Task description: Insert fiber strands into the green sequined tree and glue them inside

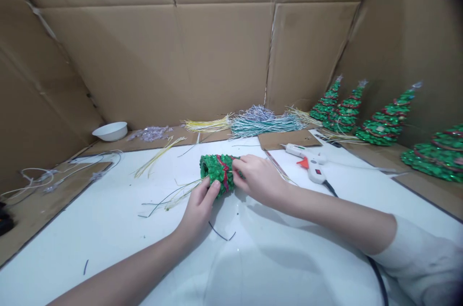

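A white table (119,229) fills the near part of the scene. At the near left lies a short dark wire (86,267). Near the middle, just below the hands, is a bent wire (222,235).

Beyond it, a green glittery tree (217,169) with a red and purple strand (225,174) lies on its side at the middle of the table, its open end facing left. The left hand (202,200) grasps the tree near this open end, thumb on top. The right hand (258,178), coming from a white sleeve (415,253), has its fingertips bunched closed against the tree's right part; whether they also pinch a thin strand cannot be told. Loose yellowish and dark wires (173,197) spread left of the tree.

To the right, apart from the hands, lies a white glue gun (316,171) with an orange trigger (303,163) and a dark cord (330,188). At the left edge are looped white cords (36,178).

Farther off, left to right, are a white bowl (110,131), a clear, purplish pile (152,133), a yellow bundle (208,124) and a green-and-white bundle (267,126). Four upright trees (385,123) line the right side, one cut off by the view's edge. Brown cardboard walls (224,50) rise behind.
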`<state>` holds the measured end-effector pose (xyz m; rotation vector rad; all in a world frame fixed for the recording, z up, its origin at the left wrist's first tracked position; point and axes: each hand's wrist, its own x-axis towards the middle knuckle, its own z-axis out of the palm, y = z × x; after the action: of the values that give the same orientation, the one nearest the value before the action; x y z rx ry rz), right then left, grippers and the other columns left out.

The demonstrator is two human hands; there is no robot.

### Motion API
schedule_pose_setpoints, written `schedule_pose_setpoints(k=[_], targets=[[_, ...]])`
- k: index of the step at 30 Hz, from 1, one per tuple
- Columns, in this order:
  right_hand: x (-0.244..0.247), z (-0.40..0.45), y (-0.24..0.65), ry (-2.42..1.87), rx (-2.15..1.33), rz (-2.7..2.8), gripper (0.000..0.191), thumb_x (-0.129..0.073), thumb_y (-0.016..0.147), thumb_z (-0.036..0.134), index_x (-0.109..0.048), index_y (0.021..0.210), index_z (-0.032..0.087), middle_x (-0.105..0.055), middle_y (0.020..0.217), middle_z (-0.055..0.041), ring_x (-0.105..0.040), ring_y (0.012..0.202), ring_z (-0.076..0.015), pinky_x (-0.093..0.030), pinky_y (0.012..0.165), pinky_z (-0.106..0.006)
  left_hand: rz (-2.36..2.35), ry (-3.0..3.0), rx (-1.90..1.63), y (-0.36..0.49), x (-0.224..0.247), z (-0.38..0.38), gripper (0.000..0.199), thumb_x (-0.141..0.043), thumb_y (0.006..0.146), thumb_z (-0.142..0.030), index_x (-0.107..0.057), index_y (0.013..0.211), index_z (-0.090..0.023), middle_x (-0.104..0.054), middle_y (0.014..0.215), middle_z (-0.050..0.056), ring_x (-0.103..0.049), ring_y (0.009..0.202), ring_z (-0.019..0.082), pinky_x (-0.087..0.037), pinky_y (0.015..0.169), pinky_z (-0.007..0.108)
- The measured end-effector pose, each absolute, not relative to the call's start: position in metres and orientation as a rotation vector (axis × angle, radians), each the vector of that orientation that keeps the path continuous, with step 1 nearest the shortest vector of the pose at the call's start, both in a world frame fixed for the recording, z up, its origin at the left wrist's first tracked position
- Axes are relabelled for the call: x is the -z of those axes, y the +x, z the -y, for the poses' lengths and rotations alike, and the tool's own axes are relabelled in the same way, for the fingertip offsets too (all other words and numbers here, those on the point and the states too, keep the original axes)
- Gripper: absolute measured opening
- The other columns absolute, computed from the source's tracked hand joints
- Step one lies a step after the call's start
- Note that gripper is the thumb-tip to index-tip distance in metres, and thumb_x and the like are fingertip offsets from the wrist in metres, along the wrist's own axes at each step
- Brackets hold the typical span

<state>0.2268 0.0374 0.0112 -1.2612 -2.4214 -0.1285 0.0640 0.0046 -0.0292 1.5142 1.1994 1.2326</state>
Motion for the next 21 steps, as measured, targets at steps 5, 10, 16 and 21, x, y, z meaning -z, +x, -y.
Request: schedule_pose_setpoints(k=[5,10,16,21], targets=[[-0.014,-0.037,0.228,-1.31,0.047,2.395,0.014,-0.045,0.083,0.019,-0.054,0.072,0.018,-0.059,0.072,-0.0033,-0.052,0.07,-0.0153,-0.026,0.056,-0.027,-1.168,1.528,-1.211,0.063,0.029,-0.004,0.025,-0.049,0.084,-0.041,-0.057,0.08,-0.018,-0.057,0.077,0.001,-0.048,0.077,0.018,-0.038,0.072,0.026],[-0.009,-0.038,0.227,-1.19,0.071,2.369,0.014,-0.041,0.086,0.017,-0.053,0.077,0.016,-0.059,0.078,-0.006,-0.052,0.075,-0.0168,-0.033,0.064,-0.027,-1.156,1.516,-1.221,0.064,0.029,-0.005,0.026,-0.05,0.083,-0.042,-0.059,0.079,-0.017,-0.057,0.075,0.001,-0.047,0.075,0.017,-0.039,0.07,0.026],[-0.004,-0.041,0.227,-1.131,-0.122,2.277,0.006,-0.044,0.084,0.015,-0.049,0.08,0.016,-0.058,0.08,-0.0052,-0.052,0.073,-0.0149,-0.037,0.065,-0.025,-1.146,1.521,-1.208,0.064,0.028,-0.005,0.027,-0.05,0.084,-0.041,-0.062,0.088,-0.017,-0.059,0.079,0.002,-0.048,0.077,0.017,-0.04,0.072,0.025],[-0.008,-0.038,0.226,-1.228,-0.213,2.206,0.007,-0.048,0.079,0.016,-0.049,0.073,0.018,-0.058,0.073,-0.0019,-0.052,0.067,-0.0133,-0.035,0.062,-0.024,-1.114,1.524,-1.184,0.064,0.029,-0.004,0.028,-0.048,0.086,-0.039,-0.062,0.096,-0.017,-0.061,0.085,0.003,-0.049,0.082,0.018,-0.041,0.075,0.026]])
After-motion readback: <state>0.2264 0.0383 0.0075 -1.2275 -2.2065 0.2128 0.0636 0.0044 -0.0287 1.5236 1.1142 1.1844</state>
